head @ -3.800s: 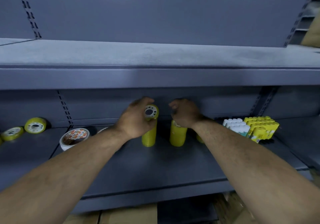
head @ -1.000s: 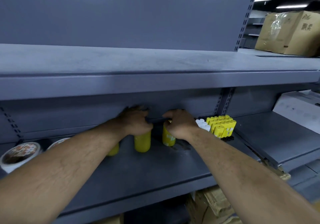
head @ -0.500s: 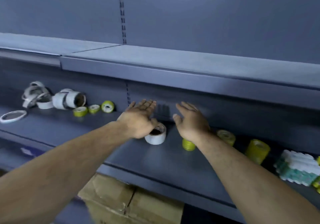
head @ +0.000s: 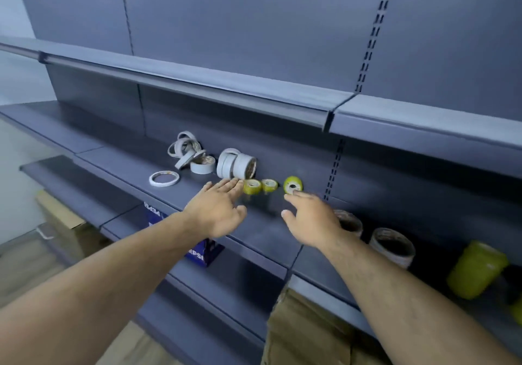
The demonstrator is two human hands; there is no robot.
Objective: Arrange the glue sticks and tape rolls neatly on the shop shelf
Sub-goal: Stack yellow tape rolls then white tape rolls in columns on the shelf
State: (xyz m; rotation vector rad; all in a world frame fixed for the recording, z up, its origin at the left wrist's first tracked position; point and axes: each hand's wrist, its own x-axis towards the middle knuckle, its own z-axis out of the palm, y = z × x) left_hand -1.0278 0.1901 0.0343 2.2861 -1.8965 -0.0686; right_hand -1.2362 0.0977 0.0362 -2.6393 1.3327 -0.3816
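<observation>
Grey steel shop shelving fills the head view; the middle shelf (head: pixel 262 229) carries the stock.

- Far left on it: a loose heap of white tape rolls (head: pixel 185 148), one thin ring (head: pixel 164 179) lying flat in front, and a few white rolls standing on edge (head: pixel 236 164) against the back panel.
- Centre: three small yellow tape rolls (head: pixel 269 185) in a ragged row, the right one tipped up on edge.
- Right: two wide brown-cored rolls (head: pixel 392 247) and a tall yellow stack (head: pixel 477 268), which is blurred.
- Glue sticks: none in frame.
- Below the shelf: a blue carton (head: pixel 203 251) and a cardboard box (head: pixel 305 330).

Left hand (head: pixel 217 212): fingers straight, nothing held, tips just beside the leftmost yellow roll. Right hand (head: pixel 310 220): also spread and empty, fingertips right under the tipped roll. I cannot tell whether they touch it.

Judgement: the step in hand is collecting the small yellow rolls. Next I would close both hands inward on the row, one from each end, and gather the three rolls together. The tipped roll could wheel away if nudged, so the right hand should cup it rather than push it. The white heap looks untouched; most of the tidying remains.
</observation>
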